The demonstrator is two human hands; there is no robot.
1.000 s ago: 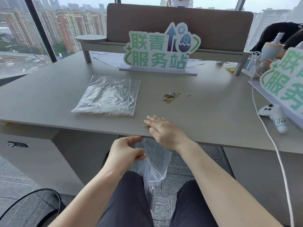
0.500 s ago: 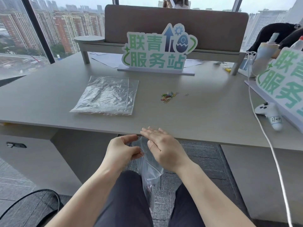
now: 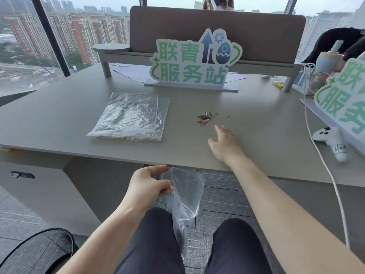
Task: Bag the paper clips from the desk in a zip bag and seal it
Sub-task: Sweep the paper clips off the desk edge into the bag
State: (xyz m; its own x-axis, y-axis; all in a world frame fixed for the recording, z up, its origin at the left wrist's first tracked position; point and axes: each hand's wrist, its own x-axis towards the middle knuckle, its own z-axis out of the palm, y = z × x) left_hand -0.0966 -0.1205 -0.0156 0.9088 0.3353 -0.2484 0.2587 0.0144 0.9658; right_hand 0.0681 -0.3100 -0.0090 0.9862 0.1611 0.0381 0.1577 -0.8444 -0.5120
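Two hands are at work, and they are well apart: your left hand (image 3: 147,184) sits below the desk's front edge, over your lap, thumb and fingers pinching the top rim of the zip bag (image 3: 184,196). That bag hangs down between your knees with its mouth gaping toward the right, and a few small dark shapes show near its bottom, too blurred to name. Your right hand (image 3: 224,144) lies out over the desk (image 3: 59,119), palm down, fingers loosely spread and holding nothing, the fingertips pointing at the paper clips (image 3: 205,118). Those clips make a small coloured heap just beyond your fingertips, not touched by them, and one single clip (image 3: 228,115) lies apart to the right of the heap. Left of the heap, well clear of it, a flat stack of spare clear bags (image 3: 130,116) rests on the desk. Behind the clips a green and white sign (image 3: 194,63) stands upright. At the desk's right side a white game controller (image 3: 331,140) lies beside a white cable (image 3: 316,147)
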